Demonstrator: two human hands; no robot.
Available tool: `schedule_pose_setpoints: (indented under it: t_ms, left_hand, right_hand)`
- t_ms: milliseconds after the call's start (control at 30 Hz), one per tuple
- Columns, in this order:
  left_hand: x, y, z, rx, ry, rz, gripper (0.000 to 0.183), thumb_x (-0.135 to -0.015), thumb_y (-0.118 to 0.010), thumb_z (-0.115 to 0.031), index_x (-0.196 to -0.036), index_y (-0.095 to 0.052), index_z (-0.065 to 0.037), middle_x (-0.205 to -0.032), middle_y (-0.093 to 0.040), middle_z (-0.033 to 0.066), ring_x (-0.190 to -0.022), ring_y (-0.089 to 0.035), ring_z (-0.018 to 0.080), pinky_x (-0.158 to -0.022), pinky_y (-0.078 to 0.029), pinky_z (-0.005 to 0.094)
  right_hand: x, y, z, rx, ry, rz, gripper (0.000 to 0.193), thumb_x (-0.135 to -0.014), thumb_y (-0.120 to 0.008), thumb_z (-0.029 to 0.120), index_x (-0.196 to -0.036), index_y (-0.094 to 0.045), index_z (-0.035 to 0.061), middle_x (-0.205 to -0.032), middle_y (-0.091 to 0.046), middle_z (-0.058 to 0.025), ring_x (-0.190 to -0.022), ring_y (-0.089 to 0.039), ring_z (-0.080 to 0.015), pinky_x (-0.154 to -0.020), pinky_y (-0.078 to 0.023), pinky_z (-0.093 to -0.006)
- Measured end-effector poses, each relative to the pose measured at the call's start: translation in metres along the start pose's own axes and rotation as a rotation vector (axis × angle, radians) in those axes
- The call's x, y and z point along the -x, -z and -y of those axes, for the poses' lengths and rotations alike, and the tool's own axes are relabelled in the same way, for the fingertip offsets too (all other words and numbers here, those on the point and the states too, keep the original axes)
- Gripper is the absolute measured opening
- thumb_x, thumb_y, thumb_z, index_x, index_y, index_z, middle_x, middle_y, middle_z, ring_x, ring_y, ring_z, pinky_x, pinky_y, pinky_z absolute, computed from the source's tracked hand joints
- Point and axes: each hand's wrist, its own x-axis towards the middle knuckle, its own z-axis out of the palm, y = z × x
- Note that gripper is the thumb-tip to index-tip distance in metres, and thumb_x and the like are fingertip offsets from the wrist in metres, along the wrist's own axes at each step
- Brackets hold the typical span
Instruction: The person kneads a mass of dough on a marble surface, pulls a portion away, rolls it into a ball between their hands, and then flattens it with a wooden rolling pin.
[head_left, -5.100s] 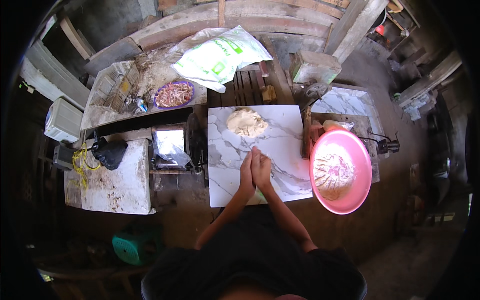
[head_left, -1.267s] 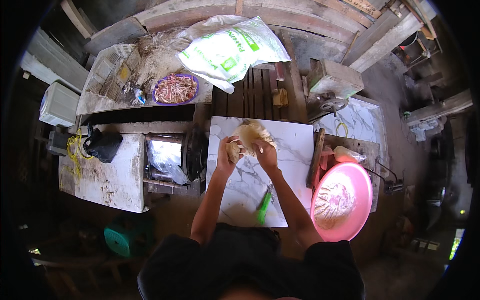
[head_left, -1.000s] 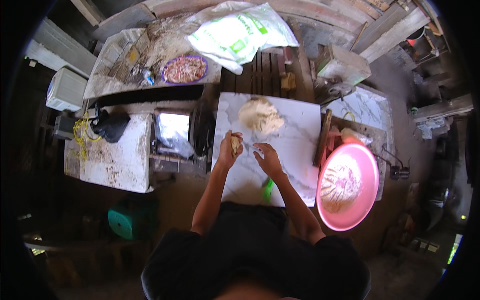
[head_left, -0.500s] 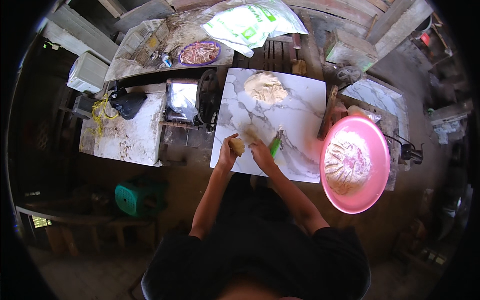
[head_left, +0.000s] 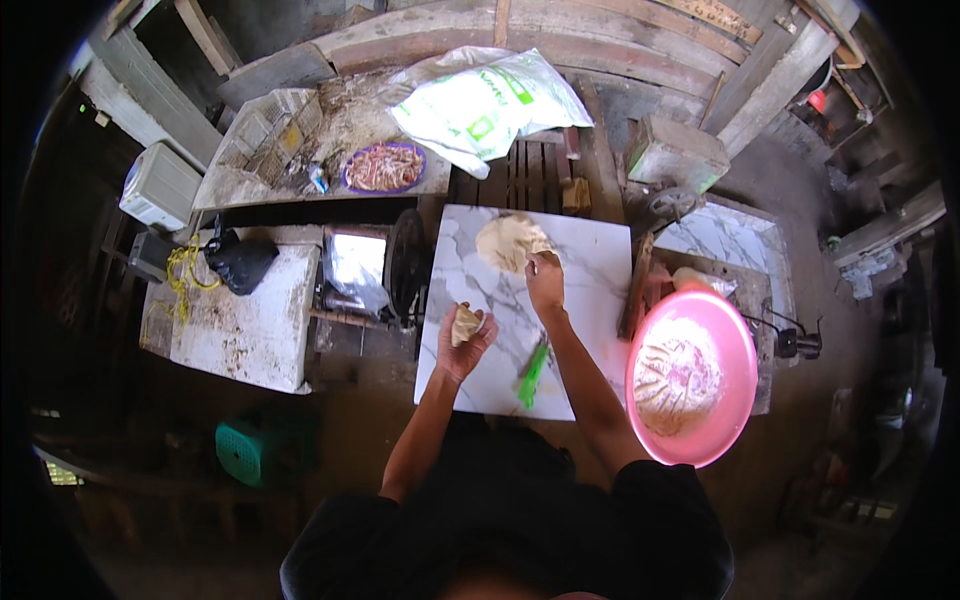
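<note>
On the marble-patterned board, a flattened lump of pale dough [head_left: 505, 243] lies toward the far side. My right hand [head_left: 545, 284] reaches to its near right edge, with the fingertips pinched together on the dough. Closer to me and to the left, my left hand [head_left: 466, 347] is curled round a small tan, wedge-shaped lump [head_left: 465, 325] whose kind I cannot make out. Between my forearms lies a green-handled tool [head_left: 533, 378]; its far end is too small to tell.
A pink basin [head_left: 748, 380] with flour and dough-like contents stands at the board's right. On the left is a hand-wheel machine [head_left: 405, 265]. Behind lie a white sack [head_left: 490, 110] and a purple-rimmed plate of reddish strips [head_left: 385, 168]. A green stool [head_left: 240, 453] stands lower left.
My right hand has moved away from me to the dough's edge. My left hand still holds the tan lump, now with the palm turned up more. The whole view has shifted.
</note>
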Motion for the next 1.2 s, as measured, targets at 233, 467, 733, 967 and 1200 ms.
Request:
schedule_pose_setpoints:
  t_ms: [233, 467, 733, 967, 1200]
  left_hand:
    - [-0.035, 0.006, -0.003, -0.165, 0.108, 0.118, 0.015, -0.083, -0.052, -0.025, -0.076, -0.051, -0.012, -0.068, -0.052, 0.0021, -0.056, -0.049, 0.0119, -0.045, -0.038, 0.0211]
    - [-0.043, 0.004, 0.0, -0.417, 0.217, 0.512, 0.02, -0.084, -0.047, -0.028, -0.073, -0.049, -0.011, -0.061, -0.048, 0.0012, -0.05, -0.046, 0.0112, -0.041, -0.035, 0.0203]
    - [0.003, -0.087, 0.005, -0.239, 0.184, 0.682, 0.052, -0.086, -0.023, -0.051, -0.127, -0.027, -0.02, -0.124, -0.036, 0.0075, -0.113, -0.038, 0.0222, -0.094, -0.031, 0.0361]
    - [0.021, -0.088, 0.057, -0.742, -0.03, 0.465, 0.05, -0.087, -0.025, -0.048, -0.125, -0.031, -0.015, -0.118, -0.043, 0.0059, -0.108, -0.041, 0.0164, -0.091, -0.032, 0.0302]
    - [0.03, -0.073, 0.056, -0.785, -0.304, 0.406, 0.035, -0.088, -0.039, -0.031, -0.107, -0.048, -0.003, -0.1, -0.053, 0.0055, -0.091, -0.05, 0.0118, -0.079, -0.04, 0.024]
  right_hand:
    - [0.011, 0.012, 0.003, 0.224, -0.235, 0.304, 0.009, -0.073, -0.052, 0.008, -0.074, -0.058, 0.0008, -0.076, -0.057, -0.0174, -0.073, -0.054, -0.0331, -0.066, -0.043, -0.0392]
    - [0.039, 0.056, 0.077, -0.338, -0.166, 0.125, 0.03, -0.076, -0.057, 0.015, -0.103, -0.054, 0.0016, -0.108, -0.052, -0.018, -0.102, -0.048, -0.0309, -0.088, -0.036, -0.0353]
    - [0.019, 0.071, 0.14, -0.221, 0.259, -0.079, 0.034, -0.067, -0.063, 0.01, -0.099, -0.056, 0.004, -0.11, -0.051, -0.0163, -0.104, -0.047, -0.0316, -0.088, -0.036, -0.0349]
    - [-0.005, 0.08, 0.121, -0.695, -0.248, -0.338, 0.026, -0.082, -0.051, 0.015, -0.062, -0.048, -0.0004, -0.05, -0.052, -0.0074, -0.048, -0.052, -0.0141, -0.045, -0.04, -0.0271]
    - [0.034, 0.086, 0.124, -0.051, -0.016, -0.141, 0.036, -0.087, -0.035, 0.027, -0.117, -0.038, 0.0072, -0.121, -0.035, -0.018, -0.113, -0.033, -0.0305, -0.092, -0.018, -0.0481]
